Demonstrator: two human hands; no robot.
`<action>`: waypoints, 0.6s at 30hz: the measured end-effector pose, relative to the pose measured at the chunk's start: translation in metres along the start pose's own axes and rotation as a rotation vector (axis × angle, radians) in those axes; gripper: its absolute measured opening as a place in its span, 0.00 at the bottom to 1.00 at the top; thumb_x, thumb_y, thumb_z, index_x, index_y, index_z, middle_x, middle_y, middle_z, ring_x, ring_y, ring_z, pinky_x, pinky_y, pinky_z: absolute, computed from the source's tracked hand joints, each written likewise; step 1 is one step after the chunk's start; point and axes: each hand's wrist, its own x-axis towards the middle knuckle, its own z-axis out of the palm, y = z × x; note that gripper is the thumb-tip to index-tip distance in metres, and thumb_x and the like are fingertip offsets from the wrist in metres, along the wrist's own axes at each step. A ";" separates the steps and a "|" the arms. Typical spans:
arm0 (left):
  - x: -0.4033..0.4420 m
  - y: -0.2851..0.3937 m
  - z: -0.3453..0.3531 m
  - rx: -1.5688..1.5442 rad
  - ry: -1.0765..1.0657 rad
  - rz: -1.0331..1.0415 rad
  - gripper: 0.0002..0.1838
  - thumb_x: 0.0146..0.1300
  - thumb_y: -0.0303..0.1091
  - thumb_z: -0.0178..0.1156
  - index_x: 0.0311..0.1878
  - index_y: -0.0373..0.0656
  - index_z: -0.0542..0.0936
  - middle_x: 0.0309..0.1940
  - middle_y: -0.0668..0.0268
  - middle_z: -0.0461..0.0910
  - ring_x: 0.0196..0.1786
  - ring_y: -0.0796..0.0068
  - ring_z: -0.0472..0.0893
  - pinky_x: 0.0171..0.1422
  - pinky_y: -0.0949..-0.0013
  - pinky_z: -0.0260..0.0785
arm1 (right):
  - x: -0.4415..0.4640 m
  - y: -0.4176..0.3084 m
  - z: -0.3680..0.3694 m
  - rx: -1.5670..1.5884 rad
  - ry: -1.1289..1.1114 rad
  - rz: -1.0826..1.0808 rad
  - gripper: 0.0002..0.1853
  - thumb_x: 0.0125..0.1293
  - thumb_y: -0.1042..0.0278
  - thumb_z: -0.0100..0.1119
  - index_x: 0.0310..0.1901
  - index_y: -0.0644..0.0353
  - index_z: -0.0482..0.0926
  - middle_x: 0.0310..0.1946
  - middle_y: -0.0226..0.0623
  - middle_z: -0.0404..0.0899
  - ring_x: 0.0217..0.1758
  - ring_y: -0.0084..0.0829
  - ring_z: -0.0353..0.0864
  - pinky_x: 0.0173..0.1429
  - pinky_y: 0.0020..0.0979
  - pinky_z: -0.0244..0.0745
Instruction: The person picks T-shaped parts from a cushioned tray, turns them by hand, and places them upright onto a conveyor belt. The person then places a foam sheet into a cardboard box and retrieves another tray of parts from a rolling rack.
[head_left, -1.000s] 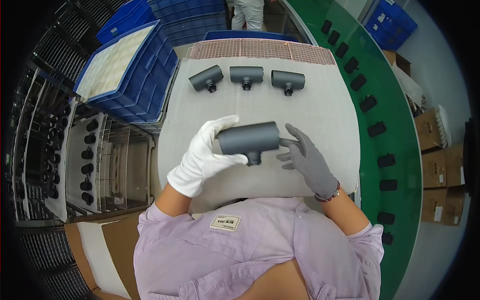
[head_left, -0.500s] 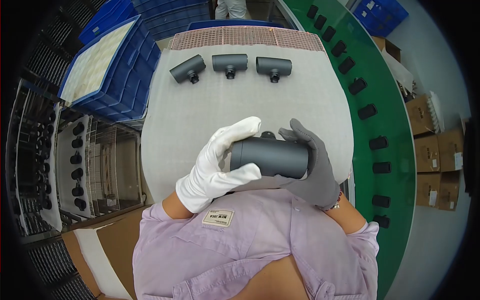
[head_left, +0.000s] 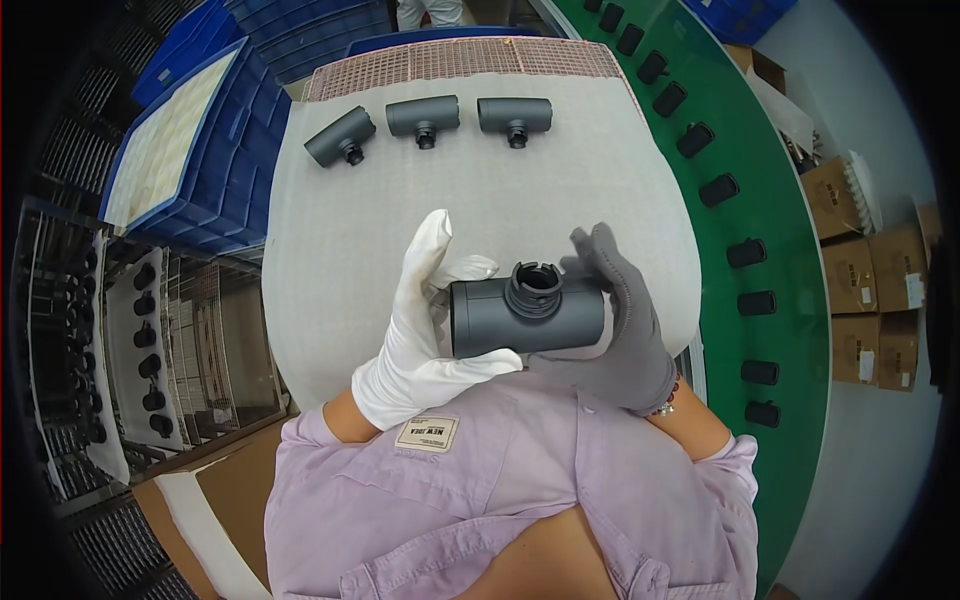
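A dark grey T-shaped cylindrical housing (head_left: 475,320) is held level in front of my chest, its short notched black collar (head_left: 535,292) turned up toward me. My left hand (head_left: 410,325), in a white glove, grips the left end, with the thumb along the near side and the fingers behind. Around the right end curves my right hand (head_left: 625,335) in a grey glove; its fingers reach behind the housing and its thumb lies below. Three similar housings, a tilted one (head_left: 341,137), a middle one (head_left: 422,116) and a right one (head_left: 514,115), lie at the far side of the white-covered table (head_left: 480,195).
To the right runs a green conveyor belt (head_left: 735,330) carrying several dark parts. A blue crate (head_left: 225,165) stands at the left, above racks (head_left: 190,340) of dark parts. Cardboard boxes (head_left: 870,275) are stacked at the far right. Pink mesh (head_left: 465,60) edges the table.
The housing has been rolled in my hands, so its collar has come from the far side to face up toward me. My left fingers have shifted on it. The camera view has moved slightly.
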 end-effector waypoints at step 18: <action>0.026 -0.036 0.133 0.446 -0.350 0.140 0.55 0.50 0.34 0.76 0.74 0.34 0.48 0.69 0.51 0.60 0.68 0.59 0.65 0.71 0.59 0.58 | -0.129 0.043 -0.149 -0.169 0.413 0.203 0.17 0.62 0.51 0.62 0.39 0.58 0.83 0.35 0.41 0.80 0.35 0.33 0.81 0.42 0.31 0.75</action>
